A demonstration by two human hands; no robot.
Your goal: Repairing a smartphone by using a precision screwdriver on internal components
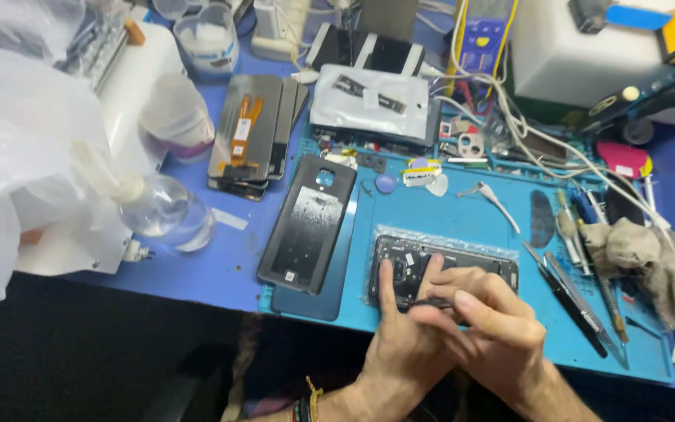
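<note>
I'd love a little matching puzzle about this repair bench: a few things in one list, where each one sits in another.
Things:
1. opened black phone
2. black phone back cover
3. crumpled grey cloth
4. clear round glass bottle

Places:
A. at the right end of the blue work mat
B. under both hands, left hand and right hand
C. off the mat, on its left, beside the white plastic bag
D. lying across the mat's left edge

Pairs: 1-B, 2-D, 3-A, 4-C

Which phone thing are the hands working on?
The opened phone on the blue mat, under both hands. The loose back cover and the stacked screens lie untouched further left.
</note>
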